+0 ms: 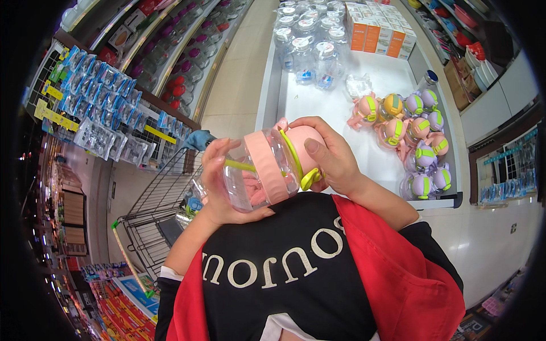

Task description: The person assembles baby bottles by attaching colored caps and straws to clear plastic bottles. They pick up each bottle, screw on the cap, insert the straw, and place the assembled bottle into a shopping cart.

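Observation:
A clear plastic water bottle [234, 181] with a pink band lies on its side between my hands, above my chest. Pink folded material and a yellow-green straw show through its wall. My left hand [212, 184] is wrapped around the bottle's base. At the other end, my right hand [336, 159] grips the rounded pink lid [301, 145], which has a yellow-green ring and clip. The lid sits on the bottle. Beyond my right hand, several similar bottles with pink, purple and yellow lids [419, 129] are grouped on a white display table [318, 105].
Clear jars [307, 42] and orange-white boxes [381, 34] stand at the table's far end. To my left are a wire shopping cart [151, 199] and a rack of hanging blue packets [99, 82]. Shelves of glassware [187, 62] line the left aisle.

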Demonstrator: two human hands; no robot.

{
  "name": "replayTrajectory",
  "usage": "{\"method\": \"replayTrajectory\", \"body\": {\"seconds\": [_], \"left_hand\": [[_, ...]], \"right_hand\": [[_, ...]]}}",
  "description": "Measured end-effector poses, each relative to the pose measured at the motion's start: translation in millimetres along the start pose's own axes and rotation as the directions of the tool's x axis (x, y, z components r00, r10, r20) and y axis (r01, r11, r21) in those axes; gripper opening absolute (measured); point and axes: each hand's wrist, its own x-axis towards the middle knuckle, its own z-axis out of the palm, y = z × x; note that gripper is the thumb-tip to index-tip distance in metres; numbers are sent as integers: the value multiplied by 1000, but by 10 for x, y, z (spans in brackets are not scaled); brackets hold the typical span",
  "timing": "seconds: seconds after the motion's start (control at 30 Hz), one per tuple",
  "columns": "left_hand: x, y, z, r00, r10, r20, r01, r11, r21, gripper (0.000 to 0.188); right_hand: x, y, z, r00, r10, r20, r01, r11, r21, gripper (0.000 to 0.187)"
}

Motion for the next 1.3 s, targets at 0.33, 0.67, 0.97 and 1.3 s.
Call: {"method": "replayTrajectory", "body": {"seconds": [0.33, 0.67, 0.97, 1.3], "left_hand": [[-40, -1, 135, 532, -733, 425, 586, -44, -809, 86], [-99, 15, -8, 502, -843, 193, 549, 139, -824, 84], [-71, -19, 75, 655, -741, 146, 572, 360, -737, 71], [-129, -28, 78, 604, -785, 138, 575, 309, -758, 68]], "right_hand": [[230, 25, -77, 544, -673, 501, 802, 241, -547, 62], [246, -147, -167, 956, -160, 247, 265, 831, -489, 78], [207, 6, -307, 981, -42, 187, 129, 867, -481, 74], [328, 139, -328, 975, 171, 140, -124, 948, -294, 68]]}}
